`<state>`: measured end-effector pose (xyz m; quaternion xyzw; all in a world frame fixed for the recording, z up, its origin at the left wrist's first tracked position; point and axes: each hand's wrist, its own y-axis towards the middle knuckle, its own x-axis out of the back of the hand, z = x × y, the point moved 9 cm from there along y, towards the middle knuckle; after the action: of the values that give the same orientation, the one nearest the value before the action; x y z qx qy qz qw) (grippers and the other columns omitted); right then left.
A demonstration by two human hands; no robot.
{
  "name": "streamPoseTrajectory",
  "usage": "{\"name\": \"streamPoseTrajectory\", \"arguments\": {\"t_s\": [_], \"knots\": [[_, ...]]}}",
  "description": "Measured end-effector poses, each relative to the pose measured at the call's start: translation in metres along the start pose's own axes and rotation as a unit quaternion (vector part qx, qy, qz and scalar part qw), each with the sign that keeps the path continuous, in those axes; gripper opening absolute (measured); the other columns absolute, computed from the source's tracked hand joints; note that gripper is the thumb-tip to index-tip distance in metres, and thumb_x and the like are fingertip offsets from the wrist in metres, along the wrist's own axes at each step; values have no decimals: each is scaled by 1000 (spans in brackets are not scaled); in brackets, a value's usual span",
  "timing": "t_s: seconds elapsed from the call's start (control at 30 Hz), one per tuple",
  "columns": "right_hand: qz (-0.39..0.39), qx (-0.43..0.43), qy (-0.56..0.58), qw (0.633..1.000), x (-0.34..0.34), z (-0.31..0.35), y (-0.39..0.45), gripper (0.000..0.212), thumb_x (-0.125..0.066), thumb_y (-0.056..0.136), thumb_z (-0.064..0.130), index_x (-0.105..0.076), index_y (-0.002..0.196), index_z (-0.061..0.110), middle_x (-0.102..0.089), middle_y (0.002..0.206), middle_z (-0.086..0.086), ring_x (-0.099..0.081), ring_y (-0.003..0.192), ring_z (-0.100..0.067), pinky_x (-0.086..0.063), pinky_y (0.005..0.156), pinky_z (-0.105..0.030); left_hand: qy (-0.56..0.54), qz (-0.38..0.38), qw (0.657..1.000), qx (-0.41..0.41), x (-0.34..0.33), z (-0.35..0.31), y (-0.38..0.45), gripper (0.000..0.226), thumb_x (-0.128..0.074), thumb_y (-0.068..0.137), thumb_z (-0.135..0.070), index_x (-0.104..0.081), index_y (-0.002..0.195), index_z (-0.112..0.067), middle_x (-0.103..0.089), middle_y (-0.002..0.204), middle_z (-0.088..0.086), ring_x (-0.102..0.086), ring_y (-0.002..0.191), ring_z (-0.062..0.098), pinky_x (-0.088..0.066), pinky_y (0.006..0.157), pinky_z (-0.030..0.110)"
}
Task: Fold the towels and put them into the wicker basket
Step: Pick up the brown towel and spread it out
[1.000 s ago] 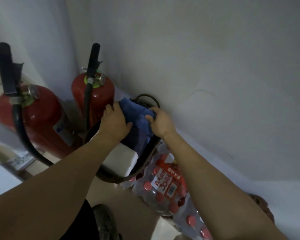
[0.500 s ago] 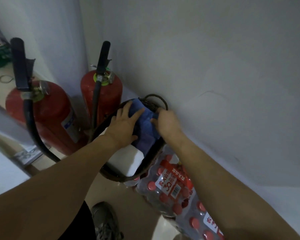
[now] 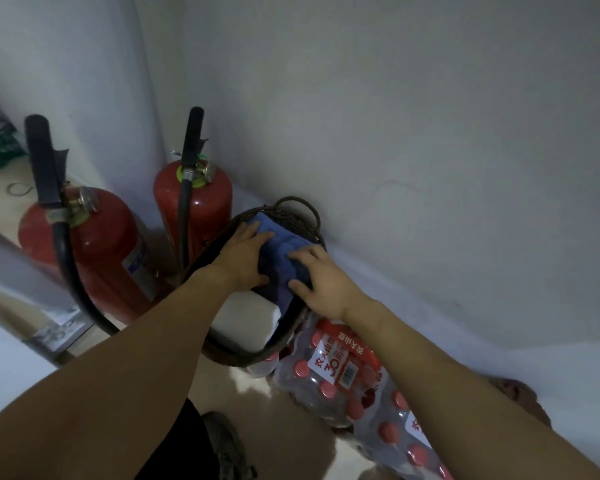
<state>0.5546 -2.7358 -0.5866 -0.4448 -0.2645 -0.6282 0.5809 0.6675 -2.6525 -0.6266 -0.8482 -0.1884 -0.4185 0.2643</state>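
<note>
1. Folded blue towel (image 3: pixel 282 249) lies in the far half of the wicker basket (image 3: pixel 293 332), on the floor against the wall.
2. Left hand (image 3: pixel 244 255) flat on the towel's left side, fingers extended, gripping nothing.
3. Right hand (image 3: pixel 321 277) flat on the towel's right side, fingers spread, pressing rather than grasping.
4. Folded white towel (image 3: pixel 245 322) sits in the basket's near half.
5. Two red fire extinguishers (image 3: pixel 94 251) stand left of the basket; shrink-wrapped pack of red-capped bottles (image 3: pixel 347 382) touches its right.
</note>
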Motion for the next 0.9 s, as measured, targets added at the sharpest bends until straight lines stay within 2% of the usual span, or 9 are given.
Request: {"name": "streamPoseTrajectory", "arguments": {"t_s": [0.07,0.13,0.23,0.33,0.47,0.6,0.7,0.77,0.9], "knots": [[-95,-7,71,993,26,-3,-36,42,-61,93,17,-52,134,14,-45,130,-6,-51,117,-20,-45,99,-28,11,-32,999,-27,8,-22,-6,88,-77,78,-30,-28,150,-15,-2,161,13,4,148,32,-8,119,40],[-175,-29,104,979,47,-15,-85,29,-59,94,15,-58,123,19,-50,119,0,-57,105,-12,-48,88,-21,-49,-101,988,-106,17,-64,-18,71,-73,80,-23,-43,142,-9,-24,155,17,-16,145,35,-16,118,42],[-211,-104,172,957,59,-50,-168,14,-59,97,18,-63,106,27,-64,101,12,-65,88,-5,-52,76,-18,-131,-152,951,-235,12,-136,-50,38,-67,82,-13,-59,119,-8,-57,121,6,-53,110,17,-41,102,26],[-180,-170,191,950,57,-85,-251,8,-62,95,19,-64,97,27,-69,86,10,-67,77,-6,-54,72,-25,-175,-94,937,-289,-27,-192,-76,22,-64,84,-11,-63,106,-11,-64,96,-3,-57,81,5,-45,79,9],[-30,-322,105,940,41,-155,-349,11,-61,92,38,-64,88,27,-70,87,11,-66,82,-6,-49,73,-24,-245,30,928,-280,-110,-246,-95,8,-60,86,-5,-65,91,-8,-60,64,-8,-57,54,7,-48,52,26],[-41,-464,-14,885,33,-235,-429,25,-67,86,30,-67,104,13,-68,106,-9,-61,101,-30,-45,79,-30,-270,159,925,-215,-214,-301,-112,12,-59,86,-3,-64,94,-10,-65,79,-5,-63,72,9,-54,68,28],[-126,-545,67,826,17,-267,-461,63,-77,78,30,-49,133,18,-48,129,-19,-42,124,-38,-39,99,-34,-249,185,931,-194,-272,-336,-127,17,-56,85,-3,-62,97,-13,-59,80,-5,-58,74,13,-52,73,31],[-133,-575,136,796,-5,-280,-470,86,-82,73,35,-35,144,28,-32,140,-21,-36,130,-43,-36,108,-41,-212,203,937,-188,-302,-350,-138,26,-58,87,-8,-59,112,-15,-58,99,-2,-58,89,13,-54,82,29],[-33,-568,123,813,-39,-288,-464,71,-77,78,44,-45,139,26,-43,137,-16,-44,126,-36,-39,107,-37,-169,240,944,-150,-342,-360,-146,46,-60,88,-9,-48,130,-23,-51,124,-4,-54,104,10,-47,83,17]]}}
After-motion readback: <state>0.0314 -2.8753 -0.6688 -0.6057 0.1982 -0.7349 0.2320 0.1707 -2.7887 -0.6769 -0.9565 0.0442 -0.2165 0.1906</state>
